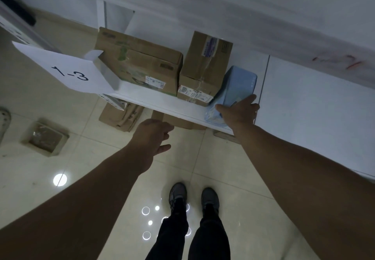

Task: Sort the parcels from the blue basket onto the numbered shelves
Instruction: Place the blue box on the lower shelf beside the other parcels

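Forearms: both bare, reaching up from the near edge of the head view; the left forearm [81,199] slants up to the right, the right forearm [294,168] up to the left.
Legs: dark trousers and grey shoes [177,194] stand on the pale tiled floor [233,178], between the two arms.
Left hand [154,136]: hangs in the air just short of the shelf's front edge, back of the hand up, fingers loosely curled, thumb pointing right; it holds nothing.
Right hand [240,110]: grips the near end of the blue parcel [237,83] from above, with the thumb spread out to the left, the forefinger stretched far along the right top edge and the other fingers bent down over the right side.
Blue parcel: lies on the white shelf [162,102] at its right end, with the near end at the front edge and the left side just beside a small cardboard box [205,67].
Large cardboard box [142,65]: stands on the same shelf, left of the small one, a label on its near face.
Sign [67,71]: white sheet marked "1-3", sticking out at the shelf's left end.
Below the shelf: more cardboard boxes [119,115], partly hidden.
Far left floor: a flat wrapped parcel [45,138] lies well apart from the shelf.
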